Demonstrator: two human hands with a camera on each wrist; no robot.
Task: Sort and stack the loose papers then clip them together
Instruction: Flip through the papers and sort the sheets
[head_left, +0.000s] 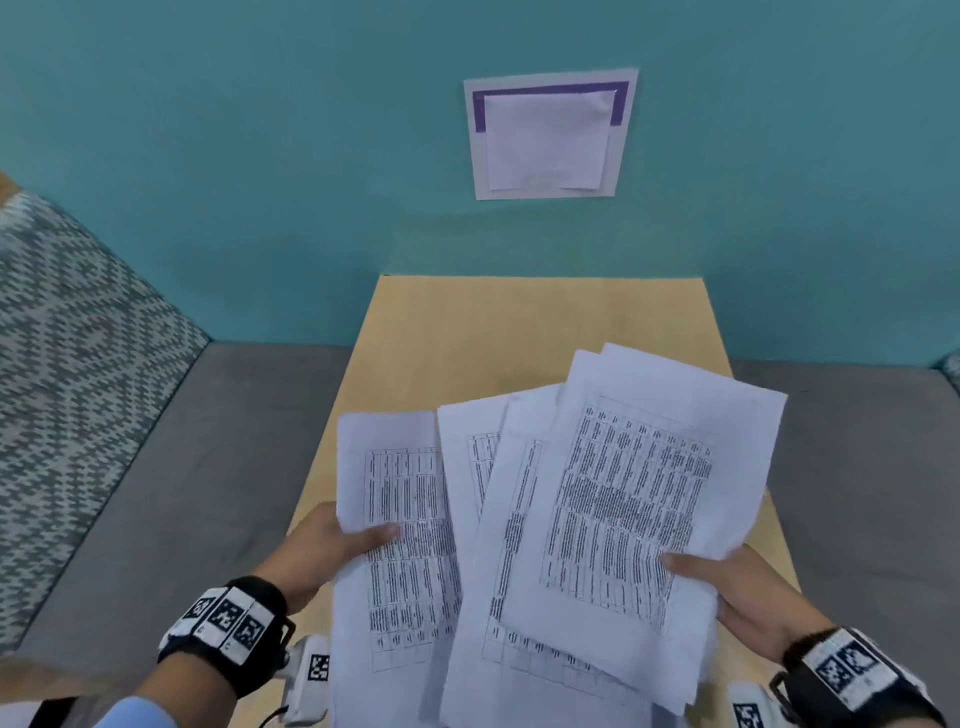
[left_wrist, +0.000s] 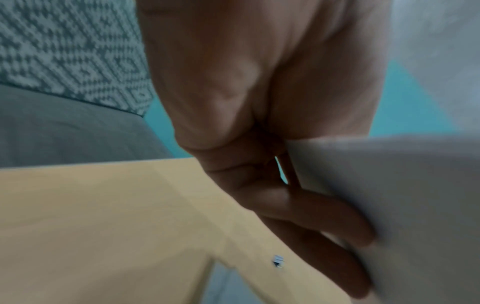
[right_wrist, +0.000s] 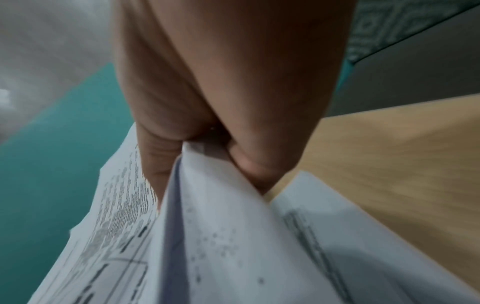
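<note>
Pale wooden table (head_left: 540, 332), a small dark clip (left_wrist: 278, 262), possibly a binder clip, on it.

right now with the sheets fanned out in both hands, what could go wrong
1. The papers are splayed, held only by thumb pinches at the side edges; inner sheets could slide out.
2. The right hand bunches its edge, which may crease.
3. The small clip lies under the left hand and could get buried.

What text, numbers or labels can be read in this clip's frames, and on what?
None legible.
Papers in both hands: printed tables, too blurred to read.
Wristband markers: black-and-white square codes, no words.
Wall sheet: blank white paper over a purple border, no visible text.
</note>
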